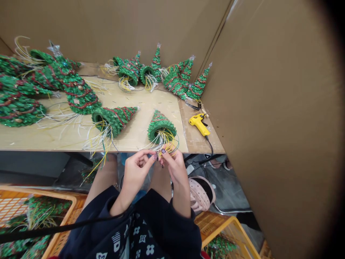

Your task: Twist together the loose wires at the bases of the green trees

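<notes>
A small green tree point(159, 120) lies on the table, its hollow base facing me. White, yellow and green wires point(168, 138) spill out of that base over the table's front edge. My left hand point(138, 167) pinches wire ends between thumb and forefinger, just below the edge. Close beside it, my right hand point(174, 163) has its fingers closed around the wire bundle. Another tree point(115, 118) lies on its side to the left, its wires hanging over the edge.
More trees point(78, 90) with loose wires crowd the left and back of the table point(151, 102). On the right lies a yellow glue gun point(199, 124) with its cord. Orange crates point(74, 208) holding trees flank my legs. A pink bag point(199, 194) lies below.
</notes>
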{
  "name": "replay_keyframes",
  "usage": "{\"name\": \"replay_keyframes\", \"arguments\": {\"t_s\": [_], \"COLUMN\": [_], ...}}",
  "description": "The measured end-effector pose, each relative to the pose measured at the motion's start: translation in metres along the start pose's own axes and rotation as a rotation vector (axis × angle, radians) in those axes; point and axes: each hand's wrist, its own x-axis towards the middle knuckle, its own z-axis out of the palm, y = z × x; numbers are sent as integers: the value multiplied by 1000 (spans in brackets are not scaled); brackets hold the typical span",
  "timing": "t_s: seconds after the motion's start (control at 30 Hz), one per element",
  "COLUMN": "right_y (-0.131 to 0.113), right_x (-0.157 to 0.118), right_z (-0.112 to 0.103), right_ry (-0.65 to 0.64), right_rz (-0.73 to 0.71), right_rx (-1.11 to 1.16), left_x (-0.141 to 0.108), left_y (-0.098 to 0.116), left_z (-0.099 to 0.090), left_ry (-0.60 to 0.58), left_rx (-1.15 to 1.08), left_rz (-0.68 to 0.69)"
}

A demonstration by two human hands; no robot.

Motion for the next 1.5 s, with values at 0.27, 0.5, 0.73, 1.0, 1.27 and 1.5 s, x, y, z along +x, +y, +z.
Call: {"name": "replay_keyframes", "arguments": {"t_s": [0.27,0.5,0.73,1.0,1.27,1.5], "right_y": [3,6,7,11,10,7], "right_x": [1,1,1,0,1,1], "right_z": [-2,-1,-1,0,1,2], "right_ry": [-12,1,18,73,88,52], "right_rz": [1,-29,-46,-40,-18,10], "right_rx": [-23,-41,-76,-20,26,30], "left_x": [-1,-5,-7,-11,-5,1], "left_y": [2,5,8,3,-7,-9], "left_z": [-1,-4,-7,1,-1,-7], "left_ry": [25,111,141,127,125,58], "left_rx": [182,503,614,418,334,381], "left_rz": [112,388,487,316,194,336]}}
